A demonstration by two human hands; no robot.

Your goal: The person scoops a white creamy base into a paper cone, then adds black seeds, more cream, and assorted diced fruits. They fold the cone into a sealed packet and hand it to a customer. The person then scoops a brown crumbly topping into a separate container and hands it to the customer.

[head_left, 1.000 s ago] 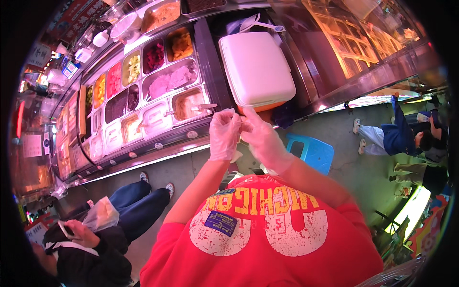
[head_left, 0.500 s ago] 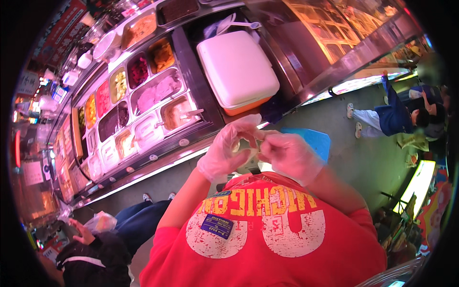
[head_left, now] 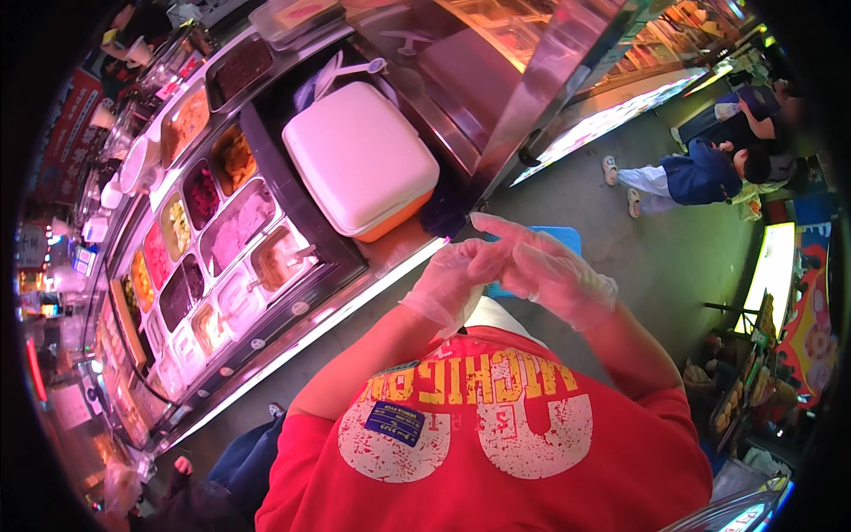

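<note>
Both hands wear thin, clear plastic gloves and meet in front of my red shirt (head_left: 461,452). My left hand (head_left: 454,282) has its fingers bent in against the right one, seemingly pinching the plastic glove there; part of them is hidden. Stretched out over the left fingers, my right hand (head_left: 551,273) is open, and its glove cuff (head_left: 603,293) hangs loose at the wrist. A blue flat-topped thing (head_left: 558,238) shows below and behind the hands. Just beyond them stands an orange box with a pale lid (head_left: 362,160).
To the left runs a counter with metal topping pans (head_left: 238,226), some holding spoons. A pale ladle-like utensil (head_left: 355,71) lies behind the box. A metal-edged case (head_left: 550,97) stands far right. People (head_left: 700,173) are on the grey floor at right; another person (head_left: 199,492) is at lower left.
My right hand has gone from a pinch at the left fingers to lying stretched across them. The left fingers have closed in toward it. The view has turned, shifting the counter left.
</note>
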